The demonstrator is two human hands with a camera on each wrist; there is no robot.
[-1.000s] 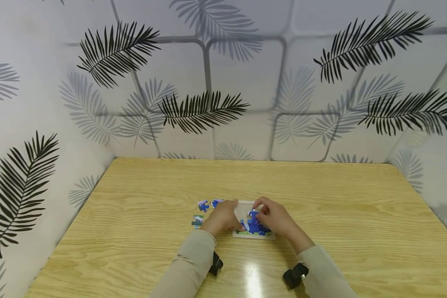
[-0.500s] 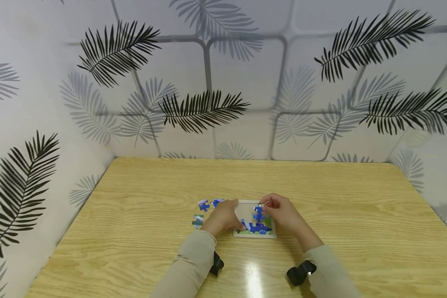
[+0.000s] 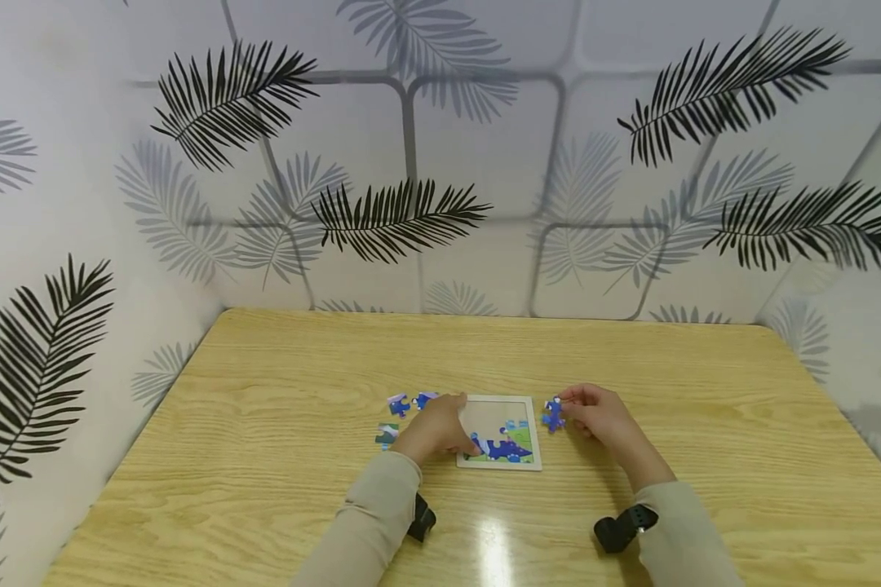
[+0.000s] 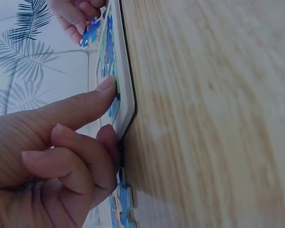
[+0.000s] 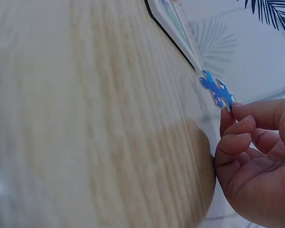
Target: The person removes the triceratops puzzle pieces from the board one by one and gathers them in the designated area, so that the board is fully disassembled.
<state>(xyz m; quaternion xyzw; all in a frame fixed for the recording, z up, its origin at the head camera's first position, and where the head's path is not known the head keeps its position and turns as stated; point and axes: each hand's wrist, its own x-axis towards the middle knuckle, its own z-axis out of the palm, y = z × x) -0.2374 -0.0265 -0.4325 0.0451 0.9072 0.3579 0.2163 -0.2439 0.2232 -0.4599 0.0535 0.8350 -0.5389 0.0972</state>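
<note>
A square jigsaw puzzle tray [image 3: 537, 440] with a pale rim lies on the table. Fitted pieces with a blue figure on green [image 3: 510, 450] line its bottom and lower right; the rest shows bare backing. My left hand [image 3: 435, 428] grips the tray's left side, thumb on the fitted pieces and bent fingers at the outer edge, as the left wrist view shows. To the right of the tray, my right hand [image 3: 605, 416] pinches a blue puzzle piece [image 5: 217, 90] by one end between thumb and forefinger.
Loose puzzle pieces lie left of the tray: a blue one [image 3: 399, 405], another blue one [image 3: 424, 399] partly behind the left hand, and a green-grey one [image 3: 387, 434]. The wooden table [image 3: 301, 367] meets a leaf-patterned wall [image 3: 477, 269] at its back.
My right hand has lifted the blue puzzle piece out of the tray and carried it right, past the rim. The left hand has stayed on the tray's left side.
</note>
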